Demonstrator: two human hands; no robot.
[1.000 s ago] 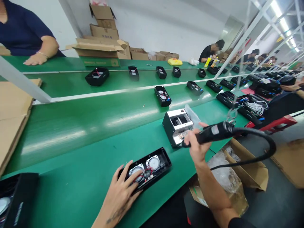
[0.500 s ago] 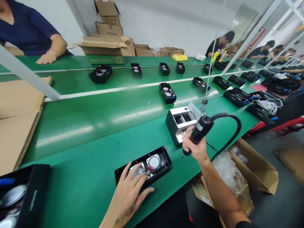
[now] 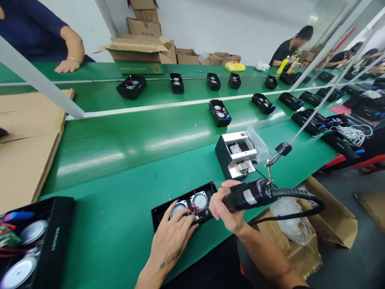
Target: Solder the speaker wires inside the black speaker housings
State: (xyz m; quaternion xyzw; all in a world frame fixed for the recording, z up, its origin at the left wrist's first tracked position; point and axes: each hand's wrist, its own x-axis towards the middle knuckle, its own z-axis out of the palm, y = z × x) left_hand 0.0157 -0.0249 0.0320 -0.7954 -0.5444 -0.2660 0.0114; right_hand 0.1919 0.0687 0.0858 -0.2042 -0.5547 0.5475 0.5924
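A black speaker housing (image 3: 159,216) lies on the green bench with two round speakers (image 3: 199,200) and red wires (image 3: 195,208) inside. My left hand (image 3: 174,233) reaches over its near side, partly covering the left speaker. Its fingers are bent together by the wires, around something too small to make out. My right hand (image 3: 228,208) is wrapped round a black electric screwdriver (image 3: 249,196), which lies nearly level at the housing's right end. The screwdriver's tip is hidden behind my fingers. A cable and a hanging line run from its back end.
Behind the housing stands a black and silver screw feeder (image 3: 236,156). Another speaker housing (image 3: 57,245) is at the lower left. Several housings sit on the green conveyor (image 3: 144,132). A cardboard box (image 3: 333,220) with plastic bags is at the right. Co-workers sit across the line.
My right hand has brought the screwdriver left and down to the housing, tipping it nearly level. My left fingers have drawn together toward the wires. The view has shifted slightly.
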